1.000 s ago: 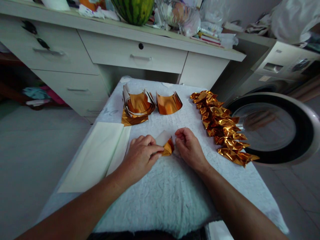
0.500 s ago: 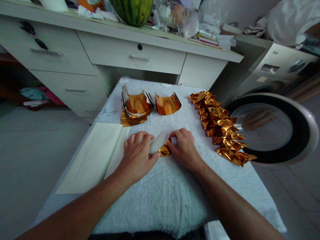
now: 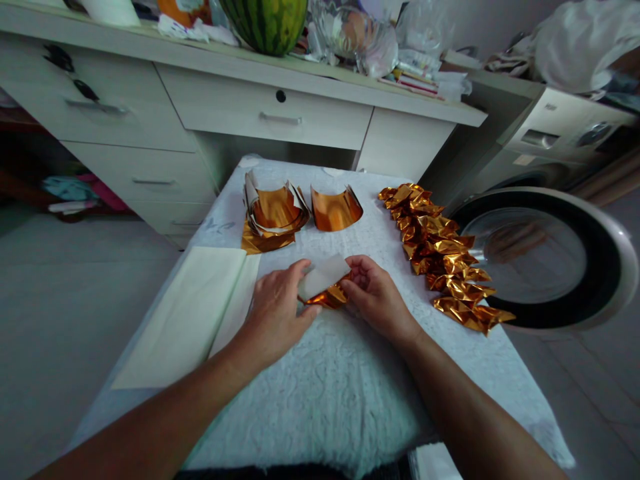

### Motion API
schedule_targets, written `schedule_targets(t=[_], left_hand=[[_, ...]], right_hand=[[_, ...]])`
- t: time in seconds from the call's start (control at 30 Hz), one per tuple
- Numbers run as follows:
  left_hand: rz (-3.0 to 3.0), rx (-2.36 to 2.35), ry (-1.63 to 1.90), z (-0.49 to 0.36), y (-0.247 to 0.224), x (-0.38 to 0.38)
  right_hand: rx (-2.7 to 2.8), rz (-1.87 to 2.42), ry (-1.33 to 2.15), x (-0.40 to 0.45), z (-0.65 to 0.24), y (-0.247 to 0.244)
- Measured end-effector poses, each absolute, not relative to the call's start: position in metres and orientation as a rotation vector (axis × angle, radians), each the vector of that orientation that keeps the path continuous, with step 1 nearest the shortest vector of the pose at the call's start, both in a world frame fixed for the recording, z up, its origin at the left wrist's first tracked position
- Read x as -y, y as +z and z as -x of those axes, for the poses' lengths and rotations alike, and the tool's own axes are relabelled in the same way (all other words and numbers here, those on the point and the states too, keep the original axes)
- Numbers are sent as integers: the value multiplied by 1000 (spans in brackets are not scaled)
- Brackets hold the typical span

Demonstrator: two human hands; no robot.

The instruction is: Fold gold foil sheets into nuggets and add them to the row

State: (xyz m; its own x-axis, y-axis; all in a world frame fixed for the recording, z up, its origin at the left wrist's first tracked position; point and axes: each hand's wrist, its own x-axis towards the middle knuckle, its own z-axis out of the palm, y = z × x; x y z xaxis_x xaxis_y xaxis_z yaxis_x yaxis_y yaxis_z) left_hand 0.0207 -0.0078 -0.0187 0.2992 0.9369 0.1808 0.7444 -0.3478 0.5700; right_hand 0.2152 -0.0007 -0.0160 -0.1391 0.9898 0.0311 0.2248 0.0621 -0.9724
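Note:
A small piece of gold foil paper (image 3: 326,279), white on its back and partly folded, lies between my hands over the cloth-covered table. My right hand (image 3: 377,293) pinches its right end between thumb and fingers. My left hand (image 3: 277,303) grips the left end, thumb at the lower edge and fingers at the upper; the fingertips are partly hidden. Beyond my hands stand a stack of curled gold foil sheets (image 3: 275,208) and a separate curled gold foil sheet (image 3: 336,210). A row of folded gold foil pieces (image 3: 440,257) lies on the right.
Pale paper sheets (image 3: 185,313) lie left of my left arm on the table cloth (image 3: 320,407). A white drawer desk (image 3: 260,117) stands behind, bearing a watermelon (image 3: 265,23) and plastic bags. At right, the open round washer door (image 3: 540,257) sits close to the table.
The white-backed flap between my hands has spread flatter and tilted up at the right. My right fingers have curled in more around its end. My left hand has shifted slightly.

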Motion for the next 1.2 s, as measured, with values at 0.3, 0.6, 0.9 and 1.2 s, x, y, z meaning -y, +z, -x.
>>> schedule_targets(t=[0.3, 0.6, 0.9, 1.2], left_hand=[[-1497, -1313, 1040, -21, -13, 3], [-1040, -1086, 1008, -25, -4, 3], [-1177, -1137, 1205, -22, -10, 1], [-1418, -1232, 1185, -21, -7, 6]], right_hand=[[1101, 1150, 1493, 5, -213, -5], [1068, 1083, 1549, 8, -209, -4], [1222, 1002, 1544, 7, -213, -4], [1362, 1129, 1379, 11, -209, -4]])
